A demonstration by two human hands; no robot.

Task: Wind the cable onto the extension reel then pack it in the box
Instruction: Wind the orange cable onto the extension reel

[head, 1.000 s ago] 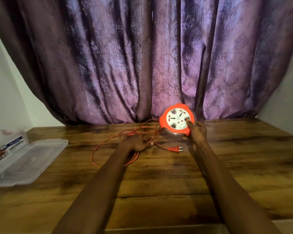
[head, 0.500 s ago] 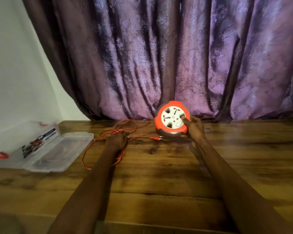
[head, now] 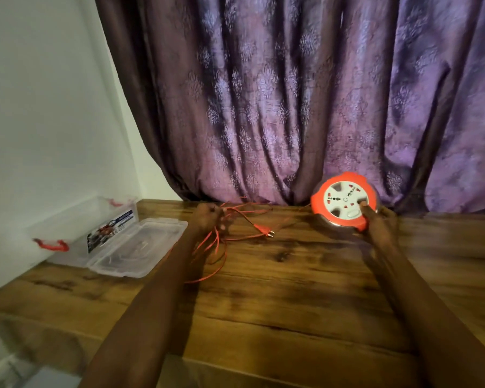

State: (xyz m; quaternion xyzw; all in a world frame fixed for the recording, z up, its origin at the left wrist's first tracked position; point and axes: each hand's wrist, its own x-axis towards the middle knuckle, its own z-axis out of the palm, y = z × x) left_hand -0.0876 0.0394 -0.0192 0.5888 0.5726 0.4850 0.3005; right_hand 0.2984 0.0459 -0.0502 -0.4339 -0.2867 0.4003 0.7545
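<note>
The round orange-and-white plastic extension reel (head: 345,204) has shifted toward the right of the desk's far edge, tilted up against the purple patterned curtain (head: 277,107). The right hand (head: 378,224) is still on it, thumb pressed on the white socket face and fingers curled round the orange rim, so that grip is clenched on the reel. The left hand (head: 207,219) has drawn away from the reel toward the left along the far edge. Its grip is closed on a bunch of the thin orange cable (head: 216,247), whose loops trail off beneath the wrist across the dark wooden desk (head: 291,303). The orange two-pin plug (head: 263,231) now lies on the desk between the two hands, apart from both.

The hands have spread, so the slack between reel and bundle looks stretched out rather than heaped. Winding seems barely begun, since most of the cable is still loose. The clear plastic box with red latches (head: 76,233) sits open near the far left corner, its lid (head: 140,250) lying flat beside it, with nothing from the task in it yet.
</note>
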